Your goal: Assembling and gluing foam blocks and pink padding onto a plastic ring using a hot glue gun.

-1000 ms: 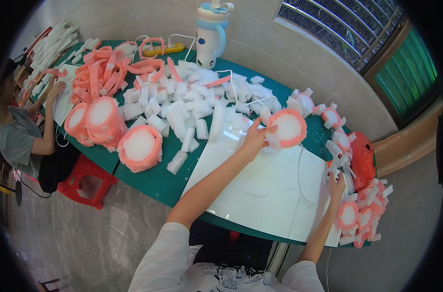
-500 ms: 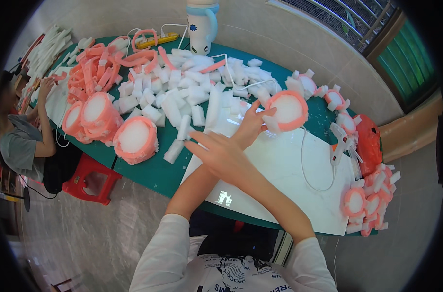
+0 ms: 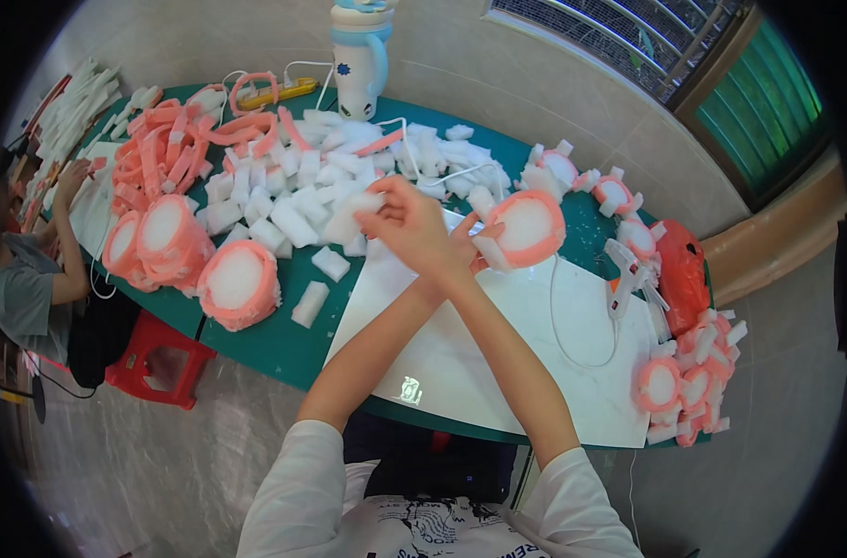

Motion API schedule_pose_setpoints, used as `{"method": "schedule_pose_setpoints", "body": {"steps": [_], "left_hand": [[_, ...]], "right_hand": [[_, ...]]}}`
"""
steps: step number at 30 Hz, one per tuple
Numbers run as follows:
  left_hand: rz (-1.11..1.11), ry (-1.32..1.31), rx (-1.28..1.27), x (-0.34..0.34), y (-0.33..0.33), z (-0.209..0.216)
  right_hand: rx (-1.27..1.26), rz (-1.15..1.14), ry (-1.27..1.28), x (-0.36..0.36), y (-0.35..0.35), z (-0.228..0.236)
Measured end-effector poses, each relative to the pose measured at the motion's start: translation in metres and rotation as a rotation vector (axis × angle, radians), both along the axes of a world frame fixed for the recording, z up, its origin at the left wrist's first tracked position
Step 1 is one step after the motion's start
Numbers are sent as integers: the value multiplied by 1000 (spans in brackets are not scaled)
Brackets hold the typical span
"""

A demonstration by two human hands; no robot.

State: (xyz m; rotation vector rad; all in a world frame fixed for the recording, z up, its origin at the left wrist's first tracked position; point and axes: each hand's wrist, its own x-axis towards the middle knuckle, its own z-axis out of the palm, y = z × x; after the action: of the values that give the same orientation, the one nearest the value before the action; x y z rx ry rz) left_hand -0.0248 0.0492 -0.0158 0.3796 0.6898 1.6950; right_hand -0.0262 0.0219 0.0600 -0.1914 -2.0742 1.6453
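My forearms cross, the right one over the left. My left hand (image 3: 468, 244), out to the right, grips a round white foam disc with a pink foam rim (image 3: 528, 229); small white blocks stick out from its rim beside my fingers. Further left, my right hand (image 3: 407, 223) has thumb and fingers closed on a white foam piece (image 3: 352, 218) at the near edge of the heap of white foam blocks (image 3: 298, 209). Two loose white blocks, one of them this block (image 3: 310, 304), lie on the green table below that hand.
A white glue gun (image 3: 625, 272) with a cord rests on the white board (image 3: 498, 353), near a red plastic bag (image 3: 681, 279). Pink-rimmed pieces (image 3: 661, 384) pile at the right edge. Pink foam strips (image 3: 163, 153), a tumbler (image 3: 357, 70) and a co-worker (image 3: 38, 279) are further left.
My right hand has moved up to the heap and closed on a white foam piece. My left hand still holds the pink-rimmed disc. The whole view has shifted slightly.
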Motion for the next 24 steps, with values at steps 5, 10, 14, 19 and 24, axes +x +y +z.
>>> {"method": "schedule_pose_setpoints", "body": {"steps": [5,10,14,19,24], "left_hand": [[207,717,245,-28,5,-76],[246,395,296,-9,12,-32],[344,378,-26,-2,-6,5],[338,488,-154,-2,-8,6],[325,588,-225,6,-8,10]], "right_hand": [[-178,-7,208,69,5,27],[520,-213,493,137,34,3],[900,-366,613,168,49,3],[921,-777,526,194,71,-20],[544,-1095,232,204,90,-32]]}}
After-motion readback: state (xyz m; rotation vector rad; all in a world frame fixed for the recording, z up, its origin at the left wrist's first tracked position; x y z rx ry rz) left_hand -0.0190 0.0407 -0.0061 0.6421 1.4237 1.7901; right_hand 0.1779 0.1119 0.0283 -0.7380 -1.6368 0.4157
